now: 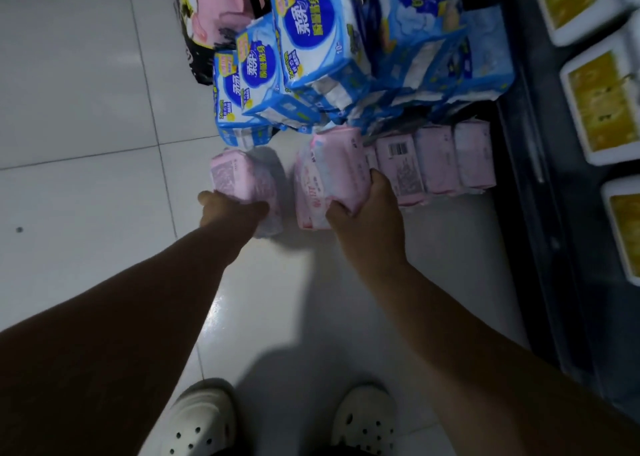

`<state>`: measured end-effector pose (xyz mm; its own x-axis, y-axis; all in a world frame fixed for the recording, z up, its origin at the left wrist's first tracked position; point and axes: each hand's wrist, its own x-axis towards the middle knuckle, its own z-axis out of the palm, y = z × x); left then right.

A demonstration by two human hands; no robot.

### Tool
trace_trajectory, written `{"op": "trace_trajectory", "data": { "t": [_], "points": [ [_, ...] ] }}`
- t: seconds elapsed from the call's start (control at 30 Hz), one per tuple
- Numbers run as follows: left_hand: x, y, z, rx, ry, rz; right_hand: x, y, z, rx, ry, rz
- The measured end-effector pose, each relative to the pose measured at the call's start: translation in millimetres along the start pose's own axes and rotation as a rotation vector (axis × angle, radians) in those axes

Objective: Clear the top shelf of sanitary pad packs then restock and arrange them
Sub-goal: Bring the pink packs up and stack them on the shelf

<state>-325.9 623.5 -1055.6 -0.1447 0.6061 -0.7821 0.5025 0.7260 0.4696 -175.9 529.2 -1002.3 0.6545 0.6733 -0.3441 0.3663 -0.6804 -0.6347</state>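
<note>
I look straight down at a white tiled floor. My left hand grips a pink sanitary pad pack just above the floor. My right hand grips a second pink pack, tilted on its end. To its right, a row of pink packs lies side by side on the floor. Behind them rises a loose heap of blue-and-white packs, stacked several high. A pink-and-black bundle sits at the back left of the heap.
A dark shelf unit runs down the right side, holding white boxes with yellow tops. My two white perforated clogs stand on the tiles at the bottom. Bare tiled floor stretches to the left.
</note>
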Motion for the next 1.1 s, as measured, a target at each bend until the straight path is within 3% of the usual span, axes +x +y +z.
{"op": "trace_trajectory", "data": {
  "t": [0.17,0.37,0.67,1.1],
  "points": [
    [-71.5,21.8,-62.8,-0.062,-0.32,-0.03,-33.5,-37.6,-46.7,0.046,-0.013,0.053],
    [-184.4,99.6,-126.5,-0.035,-0.47,0.021,-84.3,-126.7,-135.8,0.136,-0.001,0.062],
    [-355.3,250.9,-207.4,0.024,-0.511,0.237,-137.9,-272.1,-320.4,0.332,0.03,0.046],
    [-595.8,430.4,-274.5,0.102,-0.572,0.63,-236.5,-419.0,-571.2,0.509,0.278,-0.132]
  ]
}}
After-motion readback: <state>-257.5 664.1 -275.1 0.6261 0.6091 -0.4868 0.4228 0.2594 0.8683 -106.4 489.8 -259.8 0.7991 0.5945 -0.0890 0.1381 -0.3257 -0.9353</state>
